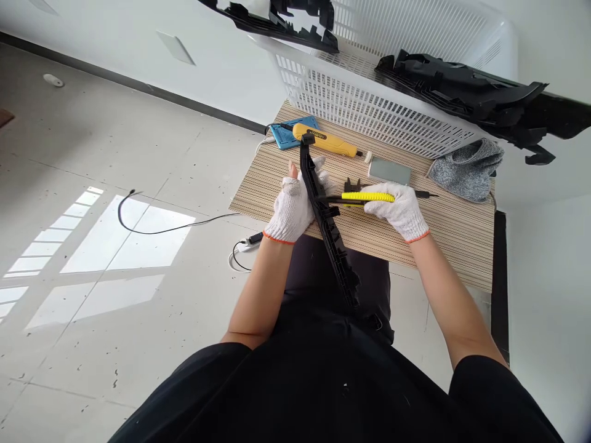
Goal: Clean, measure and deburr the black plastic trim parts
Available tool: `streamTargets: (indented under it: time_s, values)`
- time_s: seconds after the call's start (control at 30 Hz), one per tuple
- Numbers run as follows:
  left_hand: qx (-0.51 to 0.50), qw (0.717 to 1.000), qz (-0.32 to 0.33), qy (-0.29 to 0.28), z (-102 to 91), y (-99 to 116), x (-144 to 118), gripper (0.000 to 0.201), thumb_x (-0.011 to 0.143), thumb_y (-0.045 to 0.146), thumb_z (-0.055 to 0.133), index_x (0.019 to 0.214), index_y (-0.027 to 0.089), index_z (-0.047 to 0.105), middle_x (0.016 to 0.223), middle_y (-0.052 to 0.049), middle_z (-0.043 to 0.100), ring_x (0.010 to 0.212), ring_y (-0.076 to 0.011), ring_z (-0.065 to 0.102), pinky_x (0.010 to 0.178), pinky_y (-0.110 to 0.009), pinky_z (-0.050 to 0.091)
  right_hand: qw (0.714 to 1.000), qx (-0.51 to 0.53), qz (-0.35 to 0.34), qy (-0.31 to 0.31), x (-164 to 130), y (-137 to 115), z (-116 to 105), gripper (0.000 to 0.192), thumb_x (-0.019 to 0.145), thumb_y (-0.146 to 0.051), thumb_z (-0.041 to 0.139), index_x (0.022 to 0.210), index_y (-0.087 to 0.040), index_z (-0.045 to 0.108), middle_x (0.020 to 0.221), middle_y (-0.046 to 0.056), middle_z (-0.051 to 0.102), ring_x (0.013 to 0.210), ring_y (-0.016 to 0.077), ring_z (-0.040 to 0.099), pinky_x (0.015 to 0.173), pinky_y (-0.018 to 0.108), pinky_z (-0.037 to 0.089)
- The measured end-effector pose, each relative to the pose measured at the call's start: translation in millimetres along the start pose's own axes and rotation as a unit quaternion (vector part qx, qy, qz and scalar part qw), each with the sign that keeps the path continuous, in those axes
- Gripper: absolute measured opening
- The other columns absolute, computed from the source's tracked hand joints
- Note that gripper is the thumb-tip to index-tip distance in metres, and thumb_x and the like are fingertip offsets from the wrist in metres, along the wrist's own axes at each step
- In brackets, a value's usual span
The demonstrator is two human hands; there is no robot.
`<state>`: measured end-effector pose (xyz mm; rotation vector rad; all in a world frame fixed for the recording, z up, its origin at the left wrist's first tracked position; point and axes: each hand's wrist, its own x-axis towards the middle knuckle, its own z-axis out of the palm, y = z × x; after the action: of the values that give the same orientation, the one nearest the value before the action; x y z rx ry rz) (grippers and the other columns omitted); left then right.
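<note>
My left hand (290, 209), in a white glove with a bare thumb tip, grips a long black plastic trim piece (331, 237) near its upper part. The piece slants from above the table down towards my lap and has clips and ribs along it. In my gloved right hand (399, 208) are yellow-handled pliers (368, 197), pointing left. Their dark tip overlaps the trim piece; whether the jaws bite on it I cannot tell. Beneath the pliers a black caliper (353, 184) lies on the striped table (443, 237), partly hidden by my right hand.
On the table lie a yellow corded tool (325, 140), a blue flat item (289, 134), a grey box (390, 170) and a grey cloth (468, 169). A white basket (360, 101) behind bears several black plastic parts (462, 86). A cable (180, 229) trails on the floor.
</note>
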<state>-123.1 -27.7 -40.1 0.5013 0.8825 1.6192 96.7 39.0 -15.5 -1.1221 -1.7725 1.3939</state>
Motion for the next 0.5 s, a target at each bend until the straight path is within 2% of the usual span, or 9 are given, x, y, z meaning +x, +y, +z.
streamTargets:
  time_s: [0.13,0.2,0.33,0.43,0.5]
  values:
    - [-0.014,1.0,-0.008,0.014,1.9,-0.6,-0.2,0.069,0.094,0.083,0.046,0.116,0.025,0.075,0.085,-0.007,0.071,0.077,-0.0186,0.067,0.074,-0.03,0.06,1.0,0.01,0.015,0.025,-0.8,-2.6,0.1,0.04,0.066,-0.039,0.093,0.099,-0.018,0.086,0.077,0.001,0.071,0.057,0.0082,0.05,0.049,0.023,0.044]
    - [-0.026,0.999,-0.015,0.024,4.0,-0.2,-0.3,0.067,0.094,0.082,0.046,0.114,0.025,0.076,0.083,-0.007,0.071,0.075,-0.0188,0.066,0.074,-0.03,0.06,1.0,0.005,0.024,0.01,-1.0,-3.5,0.2,0.041,0.064,-0.038,0.094,0.099,-0.018,0.086,0.072,0.0,0.069,0.054,0.0075,0.046,0.046,0.023,0.04]
    - [-0.044,0.998,-0.022,0.037,7.7,1.5,-0.9,0.062,0.096,0.078,0.047,0.109,0.025,0.076,0.078,-0.006,0.069,0.071,-0.0186,0.065,0.075,-0.031,0.06,0.999,0.023,0.035,0.024,-0.9,-3.2,0.3,0.041,0.067,-0.041,0.092,0.1,-0.018,0.085,0.07,-0.001,0.067,0.051,0.0071,0.045,0.044,0.023,0.038]
    - [-0.049,0.998,-0.025,0.038,8.5,2.4,-1.0,0.06,0.098,0.077,0.046,0.108,0.025,0.076,0.076,-0.005,0.068,0.068,-0.0176,0.063,0.075,-0.03,0.06,0.999,0.026,0.039,-0.005,-1.0,-2.9,0.3,0.041,0.065,-0.038,0.094,0.099,-0.017,0.085,0.066,-0.002,0.065,0.05,0.0064,0.044,0.043,0.023,0.036]
    - [-0.048,0.998,-0.03,0.04,7.8,2.3,-0.4,0.06,0.098,0.076,0.046,0.108,0.025,0.076,0.077,-0.005,0.069,0.067,-0.0171,0.063,0.074,-0.03,0.06,0.999,0.019,0.036,0.005,-1.3,-3.4,0.2,0.039,0.066,-0.037,0.093,0.1,-0.017,0.085,0.067,-0.002,0.066,0.05,0.0065,0.045,0.043,0.023,0.036]
